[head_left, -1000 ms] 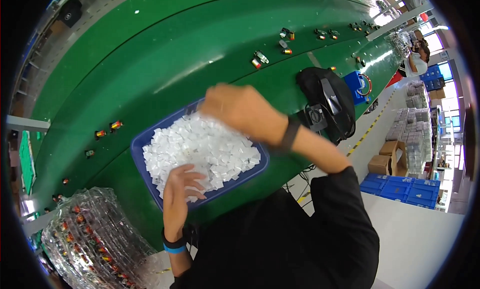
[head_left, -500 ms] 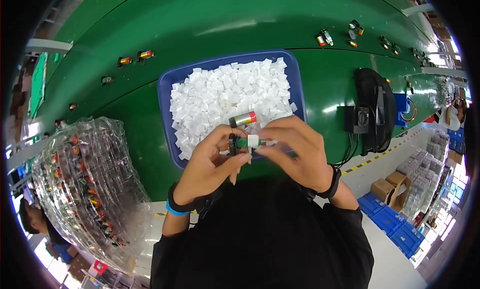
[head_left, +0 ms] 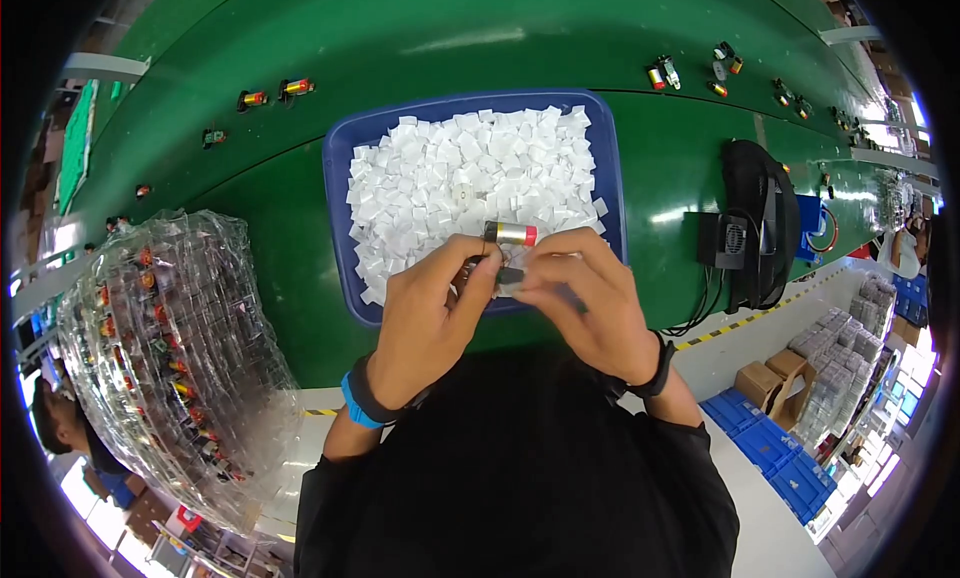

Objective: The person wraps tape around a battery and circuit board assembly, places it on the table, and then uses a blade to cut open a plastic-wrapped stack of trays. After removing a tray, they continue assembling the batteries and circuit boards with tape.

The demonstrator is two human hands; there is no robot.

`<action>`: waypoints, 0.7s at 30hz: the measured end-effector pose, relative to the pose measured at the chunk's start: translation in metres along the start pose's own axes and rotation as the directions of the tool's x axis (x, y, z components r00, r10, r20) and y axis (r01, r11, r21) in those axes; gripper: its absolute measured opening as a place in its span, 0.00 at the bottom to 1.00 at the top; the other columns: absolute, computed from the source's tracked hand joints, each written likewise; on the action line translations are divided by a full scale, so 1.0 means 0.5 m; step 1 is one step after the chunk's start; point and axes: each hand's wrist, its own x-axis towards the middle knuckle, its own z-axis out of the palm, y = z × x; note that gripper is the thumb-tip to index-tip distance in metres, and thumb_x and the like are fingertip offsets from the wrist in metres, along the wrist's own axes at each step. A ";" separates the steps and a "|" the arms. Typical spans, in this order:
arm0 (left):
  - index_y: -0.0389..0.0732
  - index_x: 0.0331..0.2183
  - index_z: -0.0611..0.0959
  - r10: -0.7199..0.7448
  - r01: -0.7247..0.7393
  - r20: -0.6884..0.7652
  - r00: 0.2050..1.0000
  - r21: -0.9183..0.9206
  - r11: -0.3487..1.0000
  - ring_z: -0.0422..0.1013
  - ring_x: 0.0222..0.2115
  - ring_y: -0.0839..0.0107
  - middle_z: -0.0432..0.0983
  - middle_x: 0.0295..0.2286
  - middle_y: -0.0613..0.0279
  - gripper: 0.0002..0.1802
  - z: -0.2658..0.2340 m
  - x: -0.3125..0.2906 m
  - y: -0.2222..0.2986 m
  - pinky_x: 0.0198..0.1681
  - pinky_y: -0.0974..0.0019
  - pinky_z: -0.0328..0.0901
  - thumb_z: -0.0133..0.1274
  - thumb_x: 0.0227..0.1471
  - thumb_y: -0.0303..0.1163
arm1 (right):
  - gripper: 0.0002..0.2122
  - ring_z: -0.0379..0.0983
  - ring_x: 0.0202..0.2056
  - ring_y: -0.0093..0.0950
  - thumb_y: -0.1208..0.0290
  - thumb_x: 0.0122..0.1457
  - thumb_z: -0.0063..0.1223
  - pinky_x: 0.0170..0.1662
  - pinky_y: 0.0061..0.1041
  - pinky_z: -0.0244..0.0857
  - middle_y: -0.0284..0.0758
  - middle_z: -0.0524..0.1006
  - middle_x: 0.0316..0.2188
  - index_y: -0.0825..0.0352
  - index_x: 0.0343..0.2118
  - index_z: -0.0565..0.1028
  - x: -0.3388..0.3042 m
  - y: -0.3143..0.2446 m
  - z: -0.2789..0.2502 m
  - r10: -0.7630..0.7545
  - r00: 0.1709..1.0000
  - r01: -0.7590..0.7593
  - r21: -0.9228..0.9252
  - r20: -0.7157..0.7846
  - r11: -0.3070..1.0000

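- Both hands meet just above the near rim of the tray: left hand [head_left: 425, 318] and right hand [head_left: 585, 303] pinch a small metal cylinder [head_left: 510, 234] with a red end, fingers closed round it and a small white piece.
- A second ago they were apart, digging in the tray; now they work together on the part.
- Blue plastic tray [head_left: 340, 168] holds loose white squares [head_left: 470, 173].
- Green tabletop [head_left: 250, 208]; crinkled clear bag [head_left: 160, 348] at left.

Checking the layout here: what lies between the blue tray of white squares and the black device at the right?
In the head view, only bare green belt separates the blue plastic tray from the black device.
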 end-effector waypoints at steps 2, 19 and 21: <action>0.35 0.39 0.78 0.028 -0.027 -0.031 0.999 0.023 0.999 0.73 0.22 0.76 0.79 0.25 0.60 0.08 -0.004 -0.003 -0.012 0.25 0.73 0.67 0.51 0.62 0.29 | 0.12 0.77 0.35 0.30 0.83 0.52 0.62 0.38 0.24 0.72 0.37 0.79 0.35 0.69 0.40 0.76 0.001 -0.007 -0.013 0.099 0.995 -0.096 0.215 -0.002 0.972; 0.39 0.36 0.74 -0.080 0.169 0.185 0.979 -0.539 0.825 0.73 0.40 0.69 0.77 0.39 0.53 0.06 -0.014 0.008 -0.048 0.48 0.65 0.65 0.45 0.61 0.30 | 0.12 0.75 0.38 0.34 0.80 0.46 0.68 0.44 0.31 0.70 0.36 0.79 0.35 0.68 0.35 0.80 0.040 0.016 -0.004 -0.022 0.981 -0.011 0.171 0.191 0.985; 0.37 0.38 0.75 -0.114 0.376 0.369 0.923 -0.791 0.483 0.70 0.45 0.67 0.74 0.43 0.53 0.09 -0.023 0.015 -0.043 0.52 0.64 0.61 0.43 0.62 0.31 | 0.11 0.75 0.38 0.35 0.79 0.45 0.68 0.44 0.32 0.71 0.36 0.80 0.35 0.67 0.33 0.80 0.034 0.016 -0.005 -0.133 0.981 0.120 0.098 0.142 0.988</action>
